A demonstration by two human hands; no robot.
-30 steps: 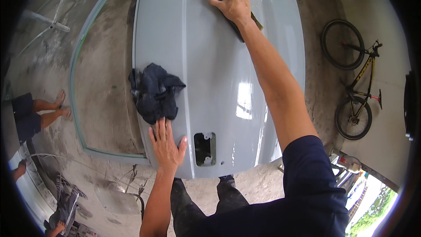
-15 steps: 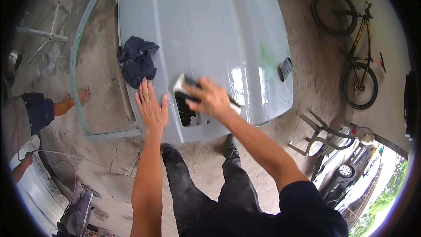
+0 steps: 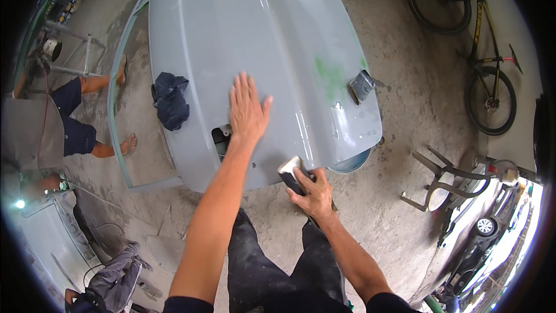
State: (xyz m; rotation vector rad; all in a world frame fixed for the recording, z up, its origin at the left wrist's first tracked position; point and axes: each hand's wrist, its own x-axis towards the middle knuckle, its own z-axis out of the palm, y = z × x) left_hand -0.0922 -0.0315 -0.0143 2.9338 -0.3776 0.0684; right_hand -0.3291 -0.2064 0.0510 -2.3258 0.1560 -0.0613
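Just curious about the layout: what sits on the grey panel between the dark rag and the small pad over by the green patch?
In the head view, the person's left hand lies flat on the grey panel between the dark rag and the small pad.

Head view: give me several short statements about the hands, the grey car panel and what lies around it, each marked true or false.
1. The left hand lies flat, fingers spread, on the grey car panel. True.
2. The right hand is empty. False: it grips a sanding block at the panel's near edge.
3. A dark rag lies on the panel, to the left of the left hand. True.
4. The bicycle lies flat on top of the panel. False: it stands off to the right, on the concrete floor.
5. A green patch shows on the panel's right side. True.
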